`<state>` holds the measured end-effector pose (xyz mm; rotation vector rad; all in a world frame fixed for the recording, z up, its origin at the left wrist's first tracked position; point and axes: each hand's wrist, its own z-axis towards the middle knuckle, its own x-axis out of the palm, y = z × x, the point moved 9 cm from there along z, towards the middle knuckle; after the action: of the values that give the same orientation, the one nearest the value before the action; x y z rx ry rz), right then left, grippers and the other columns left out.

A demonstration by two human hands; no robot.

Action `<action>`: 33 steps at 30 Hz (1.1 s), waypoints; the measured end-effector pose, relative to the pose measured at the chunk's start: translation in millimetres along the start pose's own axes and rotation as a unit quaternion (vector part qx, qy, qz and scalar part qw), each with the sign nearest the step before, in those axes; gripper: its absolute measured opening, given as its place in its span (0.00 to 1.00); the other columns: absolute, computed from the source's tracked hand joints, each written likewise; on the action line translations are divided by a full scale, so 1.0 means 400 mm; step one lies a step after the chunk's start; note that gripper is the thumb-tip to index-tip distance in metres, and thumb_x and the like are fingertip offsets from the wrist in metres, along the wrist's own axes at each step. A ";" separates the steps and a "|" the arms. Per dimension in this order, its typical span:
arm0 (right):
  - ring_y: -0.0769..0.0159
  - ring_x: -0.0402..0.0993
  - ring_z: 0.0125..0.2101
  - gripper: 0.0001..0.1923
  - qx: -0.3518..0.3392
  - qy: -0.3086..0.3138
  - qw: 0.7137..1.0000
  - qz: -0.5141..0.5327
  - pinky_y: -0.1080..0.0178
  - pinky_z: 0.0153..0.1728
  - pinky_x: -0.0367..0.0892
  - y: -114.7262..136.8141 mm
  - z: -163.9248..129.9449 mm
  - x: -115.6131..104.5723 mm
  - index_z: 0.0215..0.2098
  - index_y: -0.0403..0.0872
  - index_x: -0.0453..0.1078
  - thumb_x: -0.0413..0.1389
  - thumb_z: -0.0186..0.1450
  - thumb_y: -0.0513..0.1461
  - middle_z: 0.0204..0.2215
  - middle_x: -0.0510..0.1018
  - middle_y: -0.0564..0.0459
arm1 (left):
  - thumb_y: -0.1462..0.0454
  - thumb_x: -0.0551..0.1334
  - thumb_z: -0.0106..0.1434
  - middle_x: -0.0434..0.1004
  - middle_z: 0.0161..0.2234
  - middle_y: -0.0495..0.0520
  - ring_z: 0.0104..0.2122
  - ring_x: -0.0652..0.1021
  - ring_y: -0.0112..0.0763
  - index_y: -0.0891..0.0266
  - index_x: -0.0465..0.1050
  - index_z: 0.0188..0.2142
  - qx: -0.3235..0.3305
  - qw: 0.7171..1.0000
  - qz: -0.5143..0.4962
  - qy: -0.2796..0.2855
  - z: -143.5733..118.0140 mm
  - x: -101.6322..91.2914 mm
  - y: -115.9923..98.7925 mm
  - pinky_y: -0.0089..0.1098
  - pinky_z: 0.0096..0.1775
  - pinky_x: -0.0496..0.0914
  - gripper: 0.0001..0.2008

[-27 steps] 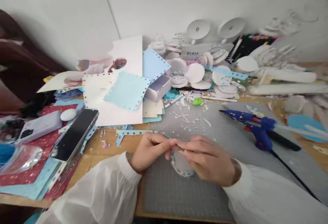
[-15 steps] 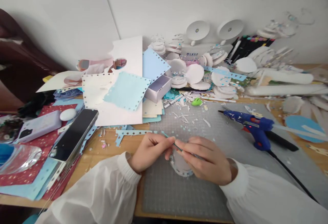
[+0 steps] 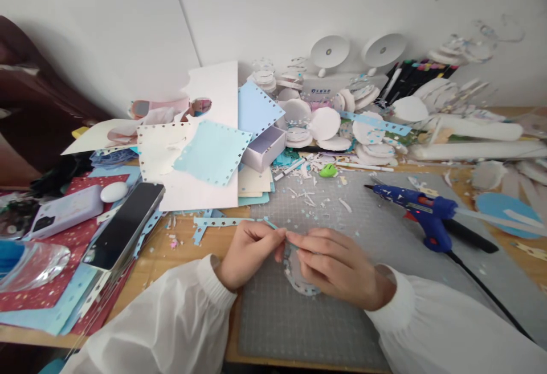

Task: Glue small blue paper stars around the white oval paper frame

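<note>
My left hand and my right hand meet over the grey cutting mat, both in white sleeves. Together they pinch a small white paper disc edged with a light blue punched strip. The left fingertips hold the end of the blue strip, which sticks out up and to the left. The right hand covers most of the disc, so only its lower left rim shows.
A blue glue gun with a black cord lies on the mat to the right. Punched paper sheets, a small open box and white discs crowd the back. A black phone and red starred paper lie left.
The thin dark tool seen between my fingers earlier is no longer visible. My fingertips have closed in on the strip at the disc's top edge. The hands stay in the same spot.
</note>
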<state>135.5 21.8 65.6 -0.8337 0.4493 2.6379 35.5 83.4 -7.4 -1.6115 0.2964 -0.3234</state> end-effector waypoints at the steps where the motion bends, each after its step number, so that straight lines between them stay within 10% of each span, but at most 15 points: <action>1: 0.68 0.74 0.35 0.09 0.005 0.004 1.000 -0.001 0.63 0.36 0.74 -0.002 -0.002 0.003 0.35 0.44 0.66 0.55 0.58 0.27 0.38 0.79 0.45 | 0.61 0.58 0.62 0.66 0.13 0.48 0.17 0.65 0.22 0.65 0.67 0.11 0.002 1.000 0.002 -0.005 0.001 -0.003 0.000 0.26 0.26 0.60 0.23; 15: 0.64 0.71 0.41 0.14 0.138 0.040 0.989 0.046 0.59 0.41 0.69 -0.055 -0.031 0.021 0.43 0.45 0.61 0.50 0.59 0.28 0.43 0.74 0.46 | 0.60 0.58 0.63 0.68 0.13 0.49 0.18 0.66 0.23 0.64 0.69 0.12 0.000 0.999 -0.018 -0.050 0.001 -0.023 0.011 0.27 0.26 0.60 0.23; 20: 0.66 0.67 0.31 0.04 0.207 0.041 0.976 0.054 0.60 0.33 0.64 -0.090 -0.031 0.016 0.36 0.46 0.63 0.52 0.61 0.34 0.29 0.72 0.52 | 0.59 0.60 0.62 0.65 0.12 0.48 0.18 0.66 0.24 0.64 0.68 0.11 -0.006 0.998 -0.037 -0.059 0.002 -0.034 0.026 0.28 0.27 0.60 0.23; 25: 0.67 0.60 0.26 0.10 0.171 0.120 0.976 0.059 0.59 0.31 0.57 -0.069 -0.012 0.041 0.24 0.46 0.60 0.48 0.64 0.36 0.20 0.65 0.55 | 0.58 0.62 0.59 0.63 0.14 0.48 0.21 0.69 0.27 0.63 0.65 0.11 -0.010 0.995 -0.068 -0.073 0.001 -0.039 0.037 0.29 0.32 0.64 0.22; 33: 0.63 0.67 0.34 0.07 0.189 0.083 0.975 0.079 0.55 0.38 0.58 -0.081 -0.006 0.008 0.34 0.46 0.67 0.47 0.63 0.35 0.31 0.71 0.51 | 0.59 0.63 0.55 0.60 0.16 0.46 0.23 0.67 0.26 0.64 0.62 0.13 -0.035 0.975 -0.169 -0.138 0.016 -0.061 0.043 0.27 0.30 0.61 0.19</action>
<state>147.5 50.5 55.4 -0.9244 1.0650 2.5049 15.5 97.5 -25.7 -1.7524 -0.1844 -0.3451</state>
